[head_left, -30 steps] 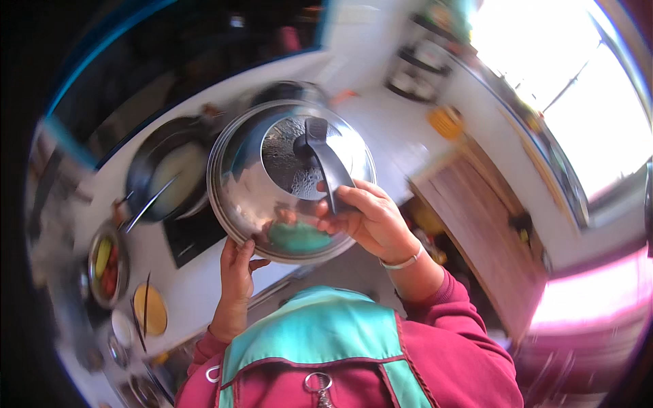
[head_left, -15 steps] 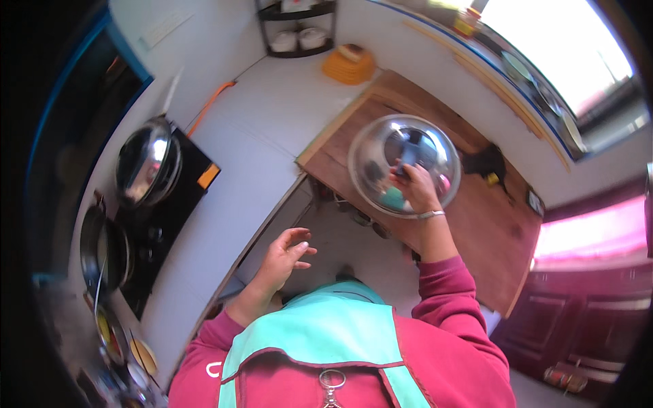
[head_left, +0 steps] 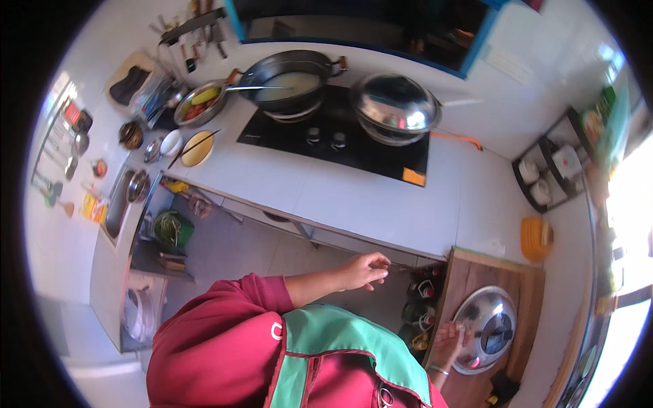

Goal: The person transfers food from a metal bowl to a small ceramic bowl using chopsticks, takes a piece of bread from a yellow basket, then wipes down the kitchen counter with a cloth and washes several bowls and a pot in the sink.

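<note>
A shiny metal pan lid [head_left: 471,309] with a dark handle [head_left: 500,333] lies on the brown wooden board [head_left: 527,289] at the right. My right hand [head_left: 449,342] is beside the lid's left rim, off the handle, with its fingers stretched out and nothing held. I cannot tell whether its fingertips touch the rim. Over the floor in front of the counter, my left hand [head_left: 365,272] hangs in the air, its fingers loosely bent and apart, holding nothing.
On the black hob [head_left: 354,146] stand an open wok [head_left: 272,95] with a utensil across it and a covered wok [head_left: 398,102]. A metal bowl of vegetables [head_left: 201,105] and a yellow bowl [head_left: 197,148] sit to their left. Several bottles [head_left: 420,299] stand below the counter.
My right hand has let go of the lid's handle and moved to its left side; the lid now rests on the board. The view has swung left toward the hob.
</note>
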